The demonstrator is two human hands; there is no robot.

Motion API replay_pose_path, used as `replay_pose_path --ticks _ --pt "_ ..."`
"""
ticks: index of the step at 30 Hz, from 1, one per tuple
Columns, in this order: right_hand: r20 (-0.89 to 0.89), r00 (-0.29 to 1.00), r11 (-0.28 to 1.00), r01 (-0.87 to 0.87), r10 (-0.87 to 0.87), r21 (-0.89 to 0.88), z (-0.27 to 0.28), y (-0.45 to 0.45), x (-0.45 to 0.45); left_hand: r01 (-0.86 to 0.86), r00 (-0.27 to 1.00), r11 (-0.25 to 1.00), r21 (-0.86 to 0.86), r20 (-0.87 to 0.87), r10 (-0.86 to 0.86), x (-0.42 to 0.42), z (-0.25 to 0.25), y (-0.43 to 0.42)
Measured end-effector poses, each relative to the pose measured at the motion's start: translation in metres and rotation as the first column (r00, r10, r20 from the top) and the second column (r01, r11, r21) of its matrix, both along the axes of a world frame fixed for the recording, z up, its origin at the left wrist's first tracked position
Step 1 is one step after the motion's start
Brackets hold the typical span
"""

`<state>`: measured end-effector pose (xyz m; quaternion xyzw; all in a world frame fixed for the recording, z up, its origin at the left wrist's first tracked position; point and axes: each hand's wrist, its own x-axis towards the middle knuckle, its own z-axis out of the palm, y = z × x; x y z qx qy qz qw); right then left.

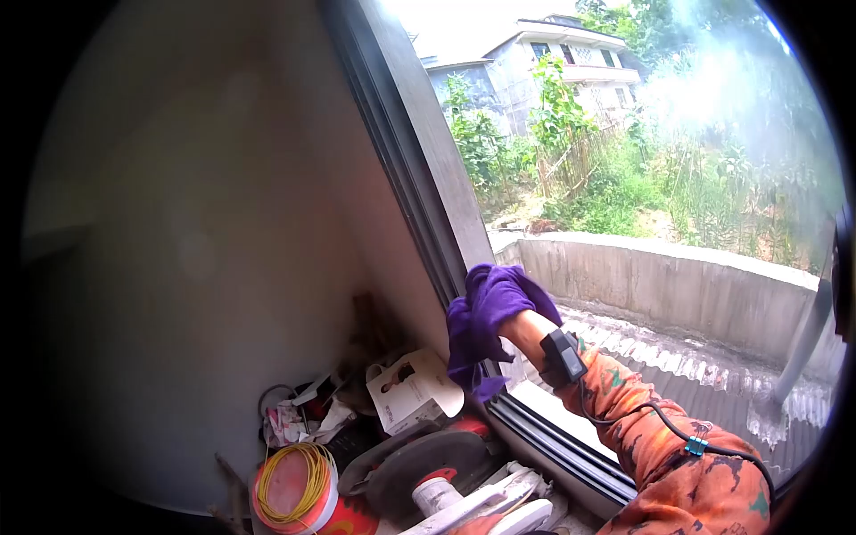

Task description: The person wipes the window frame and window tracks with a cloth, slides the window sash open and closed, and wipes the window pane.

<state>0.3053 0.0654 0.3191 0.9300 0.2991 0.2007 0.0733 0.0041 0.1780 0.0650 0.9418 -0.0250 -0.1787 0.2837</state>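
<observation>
My right hand (514, 326) is wrapped in a purple cloth (486, 308) and presses it against the window frame (437, 178), near the lower corner. The cloth covers most of my fingers, and its loose ends hang over the bottom track. My right arm reaches in from the lower right in an orange patterned sleeve (660, 446), with a black device (563, 357) strapped at the wrist and a cable running along the arm. My left hand is out of view.
Below the window lie a power saw with a dark round blade (428, 468), a white printed bag (415, 388) and a coil of yellow wire (296, 481) on a round container. A pale wall (196, 223) stands left. Outside are a concrete wall (660, 276) and corrugated roofing (678, 366).
</observation>
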Motion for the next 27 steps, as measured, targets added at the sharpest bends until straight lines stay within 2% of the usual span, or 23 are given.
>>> replay_pose_path --ticks 1,2,3,5,7,9,11,13,15,16,17,19,21,22,23,24,25,27 --pt "0.012 1.000 1.000 -0.003 0.003 -0.005 -0.002 0.006 0.024 -0.009 1.000 1.000 -0.003 0.008 0.009 -0.001 -0.003 0.002" --pt "0.029 0.999 0.940 -0.041 0.033 0.338 -0.014 0.013 0.064 -0.018 1.000 1.000 -0.003 0.015 0.018 -0.002 -0.007 0.003" --pt "0.050 0.997 0.764 -0.075 0.057 0.641 -0.016 0.017 0.089 -0.023 1.000 1.000 -0.006 0.017 0.023 -0.004 -0.011 0.005" --pt "-0.007 0.999 0.737 -0.032 0.050 0.675 0.057 0.021 0.086 -0.034 0.999 0.999 -0.014 0.015 0.034 -0.005 -0.016 0.008" --pt "0.265 0.962 0.661 -0.237 0.060 0.712 0.132 0.023 0.067 -0.039 0.999 0.999 -0.009 -0.005 0.039 -0.004 -0.017 0.009" --pt "0.530 0.847 0.585 -0.444 0.029 0.678 0.181 0.044 0.087 -0.032 0.999 0.999 0.012 -0.034 0.033 -0.002 -0.013 0.009" --pt "0.722 0.692 0.548 -0.594 -0.027 0.589 0.199 0.079 0.124 -0.022 0.998 0.999 0.040 -0.061 0.025 -0.002 -0.010 0.005" --pt "0.829 0.543 0.546 -0.658 -0.133 0.519 0.188 0.104 0.158 -0.026 0.994 1.000 0.009 -0.102 0.026 0.001 -0.008 0.006" --pt "0.872 0.446 0.562 -0.676 -0.202 0.476 0.156 0.124 0.188 -0.006 0.997 1.000 -0.011 -0.079 0.005 0.003 -0.014 0.010" --pt "0.841 0.516 0.604 -0.621 -0.163 0.499 0.136 0.121 0.178 0.017 0.999 0.999 -0.032 -0.048 -0.019 0.000 -0.018 0.011" --pt "0.838 0.543 0.483 -0.722 -0.047 0.495 0.112 0.115 0.165 0.011 0.997 0.999 -0.034 -0.071 -0.013 -0.003 -0.018 0.009" --pt "0.728 0.684 0.458 -0.663 0.049 0.592 0.049 0.104 0.139 0.034 0.998 0.999 -0.034 -0.059 -0.036 0.002 -0.014 0.007" --pt "0.645 0.757 0.503 -0.599 0.103 0.623 -0.031 0.096 0.131 0.043 0.999 0.999 -0.014 -0.007 -0.043 0.001 -0.010 0.006" --pt "0.579 0.801 0.521 -0.562 0.151 0.642 -0.076 0.090 0.122 0.051 0.999 0.999 -0.007 0.013 -0.050 0.002 -0.014 0.006" --pt "0.454 0.878 0.623 -0.441 0.151 0.645 -0.116 0.083 0.111 0.057 0.998 0.998 -0.002 0.032 -0.057 0.002 -0.019 0.006" --pt "0.393 0.912 0.685 -0.362 0.119 0.633 -0.155 0.078 0.100 0.087 0.989 0.996 -0.013 0.120 -0.085 -0.001 -0.022 0.006" --pt "0.330 0.940 0.739 -0.280 0.082 0.613 -0.190 0.076 0.090 0.081 0.991 0.995 -0.061 0.116 -0.074 0.000 -0.025 0.009" --pt "0.000 0.995 0.765 -0.076 0.099 0.640 -0.246 0.071 0.072 0.103 0.985 0.988 0.113 0.124 -0.117 0.004 -0.010 0.008"
